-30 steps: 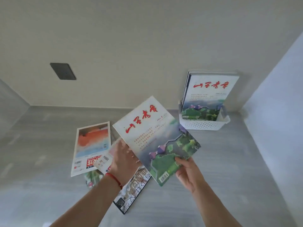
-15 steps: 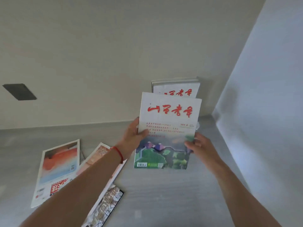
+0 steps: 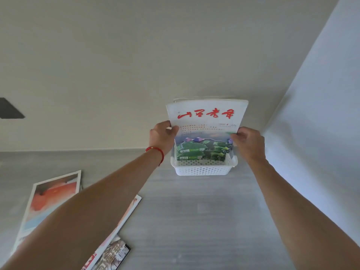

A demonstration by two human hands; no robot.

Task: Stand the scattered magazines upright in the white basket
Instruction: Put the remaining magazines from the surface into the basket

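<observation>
A white magazine (image 3: 206, 121) with red script and a green landscape stands upright with its lower edge inside the white perforated basket (image 3: 202, 169) against the back wall. My left hand (image 3: 162, 136) grips its left edge and my right hand (image 3: 248, 142) grips its right edge. Behind it, the tops of other upright magazines (image 3: 194, 99) just show. On the grey surface at lower left lie an orange-cover magazine (image 3: 52, 195), a second one (image 3: 126, 215) partly under my left arm, and a black-and-white one (image 3: 115, 256).
The basket sits in the corner where the beige back wall meets a pale side wall (image 3: 311, 133) on the right. A dark wall plate (image 3: 9, 111) is at the far left. Grey tabletop (image 3: 194, 221) stretches between my arms.
Both hands carried the magazine from over the table, turned it upright, and lowered its bottom edge into the basket in front of the other magazines. My view shifted right toward the corner.
</observation>
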